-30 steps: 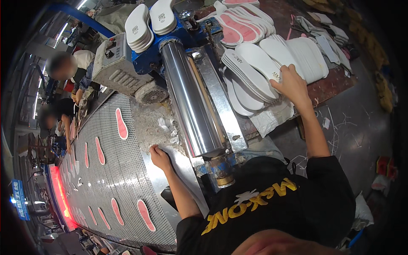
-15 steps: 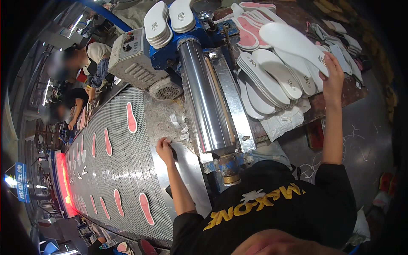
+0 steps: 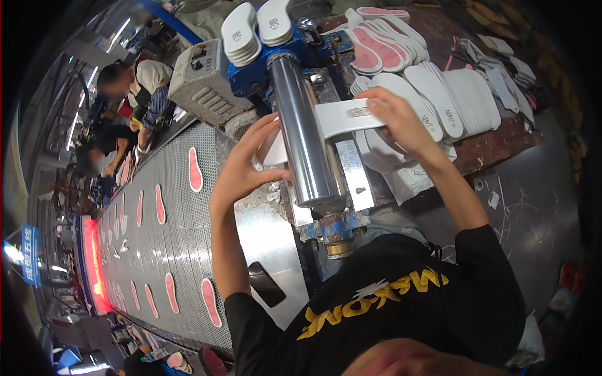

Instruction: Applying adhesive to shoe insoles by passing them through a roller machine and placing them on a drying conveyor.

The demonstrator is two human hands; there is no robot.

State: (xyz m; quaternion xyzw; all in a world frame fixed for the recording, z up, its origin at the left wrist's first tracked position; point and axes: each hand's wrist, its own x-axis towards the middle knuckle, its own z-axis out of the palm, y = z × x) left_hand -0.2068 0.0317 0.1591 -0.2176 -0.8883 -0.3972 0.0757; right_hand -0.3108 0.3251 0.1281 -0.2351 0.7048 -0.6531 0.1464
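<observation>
A white insole (image 3: pixel 338 120) lies across the gap at a shiny metal roller (image 3: pixel 304 138). Its right end is pinched in my right hand (image 3: pixel 401 122), thumb under and fingers on top. White material pokes out on the roller's left side, apparently the same insole's other end; the middle is hidden by the roller. Around that end, my left hand (image 3: pixel 241 163) is curved with thumb and fingers spread wide. I cannot tell whether it touches the insole. Right of the roller, white insoles (image 3: pixel 473 103) lie in overlapping stacks.
Pink-topped insoles (image 3: pixel 209 301) sit in two rows on a mesh conveyor (image 3: pixel 179 244) at left, with a red glow at its far end. Two white insole stacks (image 3: pixel 240 34) rest on the blue machine. A black phone (image 3: pixel 266 284) lies on sheet metal. Other people work beyond the conveyor.
My right hand has brought a white insole leftward from the stacks to the roller. My left hand has risen from beside the conveyor to the roller's left side, uncovering the phone.
</observation>
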